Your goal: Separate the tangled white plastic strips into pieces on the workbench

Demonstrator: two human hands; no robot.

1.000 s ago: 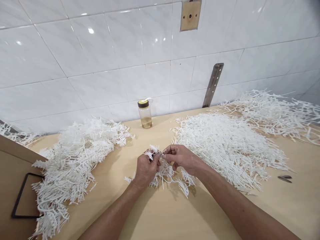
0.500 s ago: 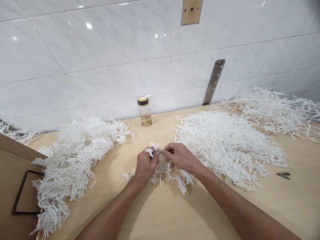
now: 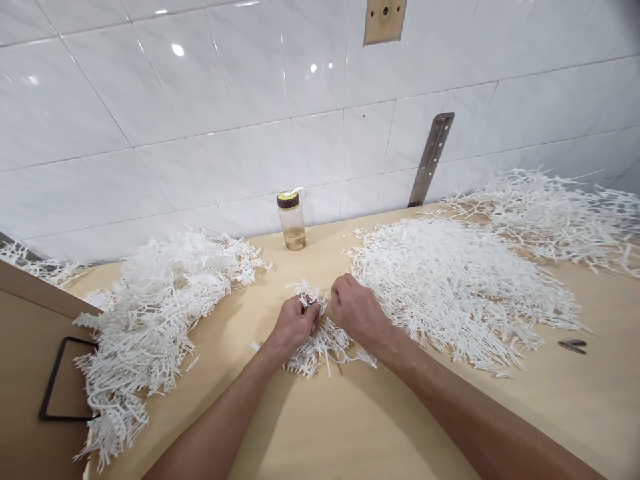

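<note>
My left hand [image 3: 295, 322] is closed around a bunch of thin white branching strands [image 3: 310, 357] that look like plastic. Part of the bunch sticks up above my thumb, and the rest hangs below onto the table. Just to its right, my right hand [image 3: 357, 308] is closed, fingertips bent together and apart from the bunch; whatever they pinch is hidden. A large heap of short white pieces [image 3: 460, 293] lies beyond my right hand. To the left spreads a pile of branching white clusters [image 3: 155, 307].
A clear bottle [image 3: 293, 227] with a dark lid stands near the tiled wall. More netlike white strands [image 3: 560, 213] lie at the far right. A small dark metal tool [image 3: 573, 346] rests on the table. A metal bracket [image 3: 431, 160] leans at the wall; a wooden panel with a black handle [image 3: 50, 380] borders the left.
My right hand has pulled away from the bunch, slightly up and right, and its fingers have curled in. The bunch in my left hand has turned, its lower strands now gathered closer.
</note>
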